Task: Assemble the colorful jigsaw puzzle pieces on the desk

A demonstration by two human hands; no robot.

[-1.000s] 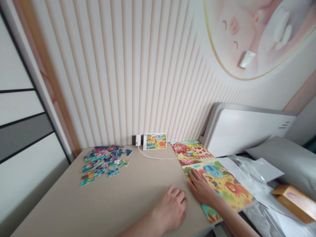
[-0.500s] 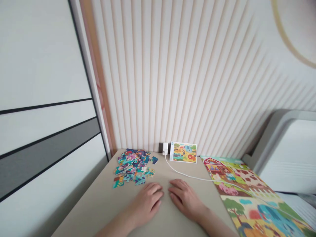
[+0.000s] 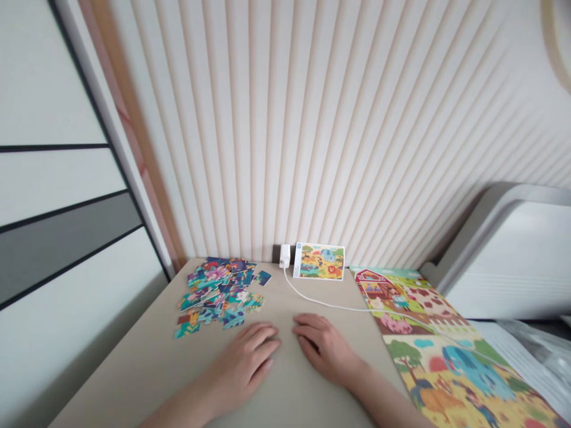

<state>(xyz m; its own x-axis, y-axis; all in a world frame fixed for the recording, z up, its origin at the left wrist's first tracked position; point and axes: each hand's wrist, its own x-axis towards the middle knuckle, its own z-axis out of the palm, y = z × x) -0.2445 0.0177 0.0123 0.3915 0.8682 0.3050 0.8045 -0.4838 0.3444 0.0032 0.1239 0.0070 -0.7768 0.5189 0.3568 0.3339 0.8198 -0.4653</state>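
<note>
My left hand (image 3: 244, 359) lies palm down on the beige tabletop (image 3: 147, 362), its fingers stretched out and holding nothing. Just beyond its fingertips and to the left is a loose heap of jigsaw puzzle pieces (image 3: 223, 291) in blue, teal and purple, some overlapping. My right hand (image 3: 323, 345) also rests flat on the table, fingers extended and loosely bent, with a gap between it and the left. A picture card (image 3: 319, 261) showing animals leans against the wall behind the hands.
A white charger (image 3: 284, 255) sits in the wall socket. Its white cable (image 3: 330, 305) runs right, across a farm puzzle (image 3: 397, 297) and a savanna animal puzzle (image 3: 446, 380). A white cabinet (image 3: 49, 202) stands left; a grey-white headboard (image 3: 513, 255) is at right.
The camera view has shifted, so the whole scene sits further left and a little higher. Both hands remain resting on the table, apart from the puzzle pieces.
</note>
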